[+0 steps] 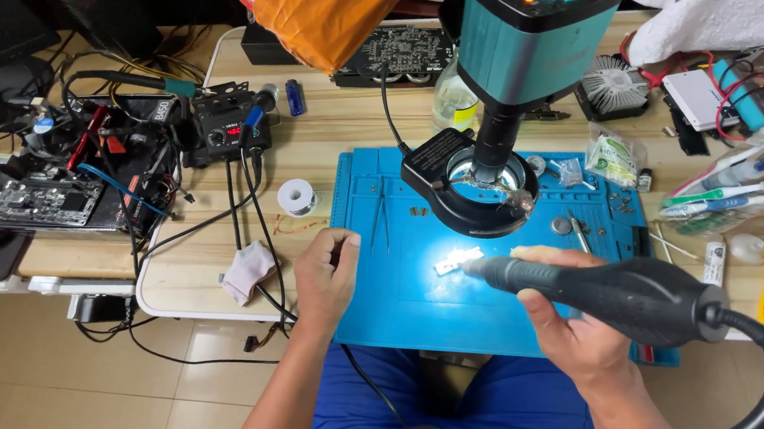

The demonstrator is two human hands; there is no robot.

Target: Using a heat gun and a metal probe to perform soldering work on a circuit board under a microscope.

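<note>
Two hands at work: the right hand [574,328] grips a hot-air handpiece [607,294] aimed at the small lit component [457,261] on the blue mat [395,295]; left hand [325,273], loosely curled, rests nearby. Holding the nozzle steady and close seems wise.

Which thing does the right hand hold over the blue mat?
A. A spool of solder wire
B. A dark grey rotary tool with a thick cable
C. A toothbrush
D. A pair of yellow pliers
B: the right hand grips a dark grey rotary tool whose tip points at a small white part on the blue mat, under the lit microscope; the left hand is loosely closed and holds nothing that shows.
</note>
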